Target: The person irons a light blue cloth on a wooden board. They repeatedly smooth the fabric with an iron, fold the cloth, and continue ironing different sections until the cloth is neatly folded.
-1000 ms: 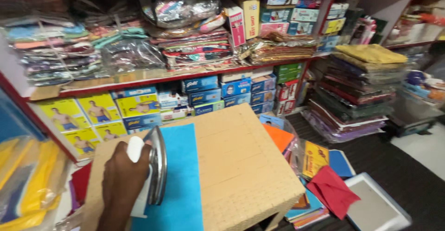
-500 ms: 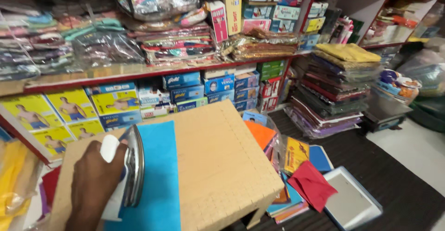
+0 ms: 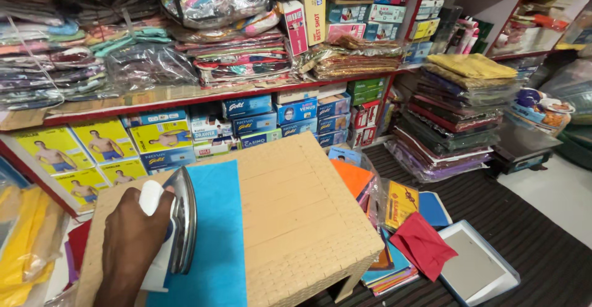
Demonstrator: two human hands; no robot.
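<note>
My left hand [image 3: 131, 245] is closed around the white handle of a clothes iron [image 3: 176, 230] at the lower left. The iron is tipped on its side with its shiny soleplate facing right. It rests at the left edge of a flat blue cloth [image 3: 216, 233]. The cloth lies on a small tan woven-pattern table [image 3: 302, 214]. My right hand is out of view.
Red shelves [image 3: 203, 97] behind the table hold boxed and bagged garments. Folded fabric stacks [image 3: 462, 116] stand at the right. Orange, red and blue cloth pieces and packets [image 3: 407, 233] lie on the dark floor beside the table, along with a white-framed tray [image 3: 478, 264]. Yellow bags [image 3: 24, 239] hang at the far left.
My view has shifted slightly to the right and down. The hand and iron stay at the left edge of the blue cloth, with no clear movement across it.
</note>
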